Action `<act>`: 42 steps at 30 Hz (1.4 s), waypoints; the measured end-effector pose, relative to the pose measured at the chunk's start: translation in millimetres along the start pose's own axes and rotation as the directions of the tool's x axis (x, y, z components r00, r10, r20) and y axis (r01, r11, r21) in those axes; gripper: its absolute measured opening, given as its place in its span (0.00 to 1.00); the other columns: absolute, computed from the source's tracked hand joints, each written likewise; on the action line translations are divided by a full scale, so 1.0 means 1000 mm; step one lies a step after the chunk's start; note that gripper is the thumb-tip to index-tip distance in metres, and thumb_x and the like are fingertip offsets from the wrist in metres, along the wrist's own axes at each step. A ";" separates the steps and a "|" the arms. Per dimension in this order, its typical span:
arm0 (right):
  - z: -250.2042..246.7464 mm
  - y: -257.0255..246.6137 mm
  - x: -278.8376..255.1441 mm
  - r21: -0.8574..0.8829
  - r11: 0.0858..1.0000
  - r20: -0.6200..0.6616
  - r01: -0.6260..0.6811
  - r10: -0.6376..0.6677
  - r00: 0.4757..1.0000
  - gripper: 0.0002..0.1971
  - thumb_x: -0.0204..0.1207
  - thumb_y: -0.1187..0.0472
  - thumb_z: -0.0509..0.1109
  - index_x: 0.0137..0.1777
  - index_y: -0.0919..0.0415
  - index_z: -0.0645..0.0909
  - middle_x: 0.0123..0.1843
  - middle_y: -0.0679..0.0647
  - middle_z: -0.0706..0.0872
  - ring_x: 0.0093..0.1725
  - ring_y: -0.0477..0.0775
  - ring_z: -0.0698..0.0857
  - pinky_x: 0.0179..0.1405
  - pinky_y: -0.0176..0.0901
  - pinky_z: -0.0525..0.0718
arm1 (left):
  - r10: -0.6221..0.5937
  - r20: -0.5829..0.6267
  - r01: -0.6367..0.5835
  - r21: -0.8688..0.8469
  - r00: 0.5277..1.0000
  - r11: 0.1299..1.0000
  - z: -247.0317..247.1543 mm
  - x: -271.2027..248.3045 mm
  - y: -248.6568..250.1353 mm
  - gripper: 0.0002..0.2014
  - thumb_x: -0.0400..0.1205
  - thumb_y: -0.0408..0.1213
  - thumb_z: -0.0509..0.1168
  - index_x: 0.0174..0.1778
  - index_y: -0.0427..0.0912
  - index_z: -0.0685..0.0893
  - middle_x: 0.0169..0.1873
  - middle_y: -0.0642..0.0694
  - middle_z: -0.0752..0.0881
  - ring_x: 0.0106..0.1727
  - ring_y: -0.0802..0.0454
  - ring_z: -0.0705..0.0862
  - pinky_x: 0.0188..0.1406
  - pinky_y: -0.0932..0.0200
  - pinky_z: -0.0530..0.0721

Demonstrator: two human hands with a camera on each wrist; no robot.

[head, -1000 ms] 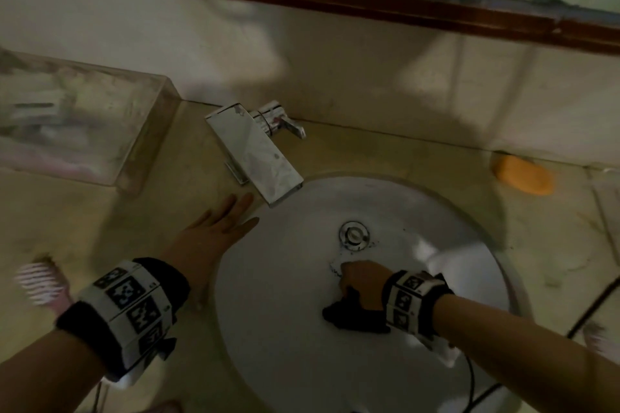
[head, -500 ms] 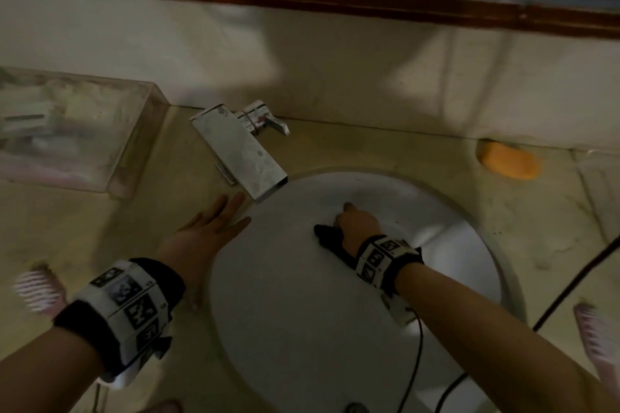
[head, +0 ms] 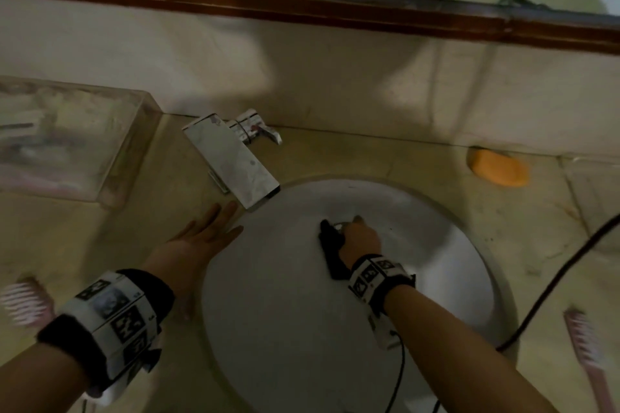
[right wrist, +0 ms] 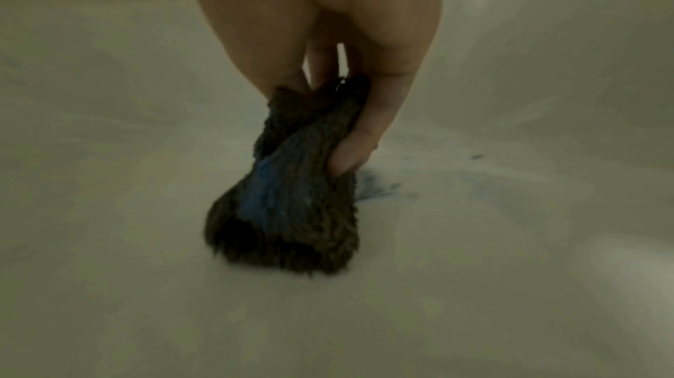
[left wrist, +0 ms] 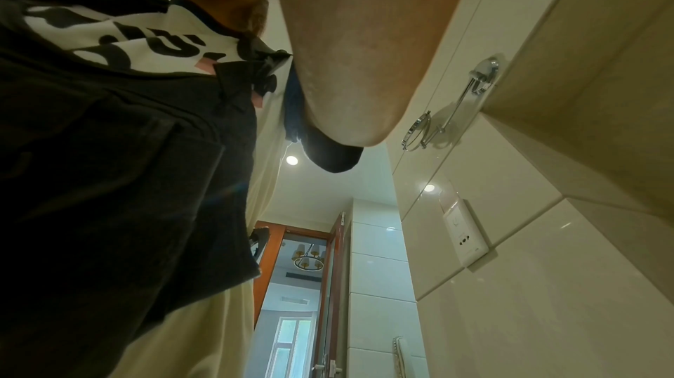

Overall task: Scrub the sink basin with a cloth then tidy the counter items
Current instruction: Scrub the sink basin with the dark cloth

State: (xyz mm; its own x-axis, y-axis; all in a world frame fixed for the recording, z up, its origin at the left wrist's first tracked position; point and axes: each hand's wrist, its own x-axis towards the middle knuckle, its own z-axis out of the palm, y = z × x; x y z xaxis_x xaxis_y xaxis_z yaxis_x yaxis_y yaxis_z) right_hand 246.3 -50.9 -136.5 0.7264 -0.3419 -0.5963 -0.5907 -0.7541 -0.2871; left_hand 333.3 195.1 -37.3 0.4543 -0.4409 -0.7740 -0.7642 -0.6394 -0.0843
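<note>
A round white sink basin (head: 436, 265) is set into the beige counter. My right hand (head: 360, 238) grips a dark blue fuzzy cloth (head: 332, 245) and presses it on the basin floor over the drain area. In the right wrist view the fingers (right wrist: 364, 142) pinch the bunched cloth (right wrist: 291, 211) against the white basin (right wrist: 109, 240), with faint blue smears beside it. My left hand (head: 204, 235) lies flat with straight fingers on the counter at the basin's left rim, just below the square chrome faucet (head: 231, 161). The left wrist view shows only my forearm and the room.
A clear plastic box (head: 67, 141) stands at the left. An orange soap bar (head: 496, 166) lies at the back right. Pink brushes lie at the left edge (head: 23, 303) and right edge (head: 587, 349). A black cable (head: 553, 282) crosses the counter at the right. A mirror frame (head: 302, 7) runs above.
My right hand has carried the cloth from the front of the basin up over the drain, then slightly right. The left hand has stayed flat on the counter.
</note>
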 end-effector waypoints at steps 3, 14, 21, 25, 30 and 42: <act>-0.015 0.011 0.000 -0.002 1.000 -0.035 0.009 -0.009 0.999 0.10 0.79 0.57 0.65 0.49 0.63 0.84 0.60 0.61 0.83 0.61 0.63 0.82 0.62 0.45 0.79 | 0.024 0.019 -0.023 -0.004 1.000 1.000 -0.003 -0.003 0.002 0.67 0.65 0.54 0.79 0.74 0.50 0.23 0.74 0.53 0.20 0.71 0.55 0.21 0.85 0.51 0.40; -0.054 0.054 -0.019 -0.174 0.952 -0.037 -0.251 0.249 0.968 0.14 0.84 0.60 0.58 0.42 0.63 0.81 0.42 0.59 0.83 0.55 0.59 0.86 0.51 0.46 0.82 | 0.037 -0.009 -0.037 -0.024 0.999 0.999 -0.006 -0.006 0.003 0.65 0.67 0.55 0.76 0.81 0.47 0.30 0.72 0.53 0.20 0.70 0.55 0.21 0.84 0.51 0.37; -0.017 0.017 0.010 0.014 0.965 -0.050 -0.262 0.263 0.964 0.17 0.82 0.59 0.61 0.30 0.64 0.75 0.32 0.54 0.75 0.35 0.55 0.80 0.46 0.45 0.80 | 0.017 0.011 -0.017 0.017 1.000 1.000 -0.004 -0.003 0.003 0.70 0.62 0.54 0.80 0.81 0.50 0.29 0.65 0.53 0.18 0.70 0.54 0.21 0.84 0.52 0.37; -0.019 0.011 0.020 0.066 0.971 0.008 -0.230 0.230 0.973 0.24 0.81 0.57 0.65 0.25 0.57 0.60 0.29 0.53 0.67 0.29 0.51 0.71 0.43 0.46 0.78 | 0.006 -0.006 -0.006 0.005 1.000 1.000 0.000 -0.001 0.001 0.64 0.67 0.55 0.77 0.69 0.53 0.22 0.66 0.54 0.18 0.71 0.55 0.21 0.85 0.51 0.38; -0.058 0.039 0.000 0.050 0.980 -0.059 -0.191 0.194 0.979 0.18 0.84 0.58 0.58 0.30 0.57 0.70 0.31 0.53 0.74 0.32 0.50 0.75 0.38 0.40 0.76 | 0.032 -0.011 -0.032 -0.025 0.999 0.999 -0.001 -0.002 0.000 0.67 0.63 0.54 0.80 0.71 0.54 0.24 0.66 0.53 0.17 0.74 0.53 0.21 0.81 0.53 0.34; -0.021 0.040 -0.002 -0.314 0.935 -0.080 -0.166 0.148 0.986 0.17 0.85 0.68 0.53 0.72 0.71 0.69 0.72 0.68 0.73 0.70 0.65 0.77 0.69 0.52 0.78 | 0.035 -0.005 -0.035 -0.003 0.999 0.999 -0.005 -0.005 0.003 0.61 0.70 0.51 0.76 0.82 0.50 0.32 0.66 0.52 0.18 0.69 0.55 0.21 0.85 0.50 0.38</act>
State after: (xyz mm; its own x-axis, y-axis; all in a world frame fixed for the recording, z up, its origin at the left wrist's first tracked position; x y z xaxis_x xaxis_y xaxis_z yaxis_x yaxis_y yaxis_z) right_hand 229.0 -91.8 -131.1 0.6569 -0.4934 -0.5702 -0.5620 -0.8245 0.0660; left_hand 331.1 191.7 -30.6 0.4294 -0.4659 -0.7736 -0.7781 -0.6257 -0.0551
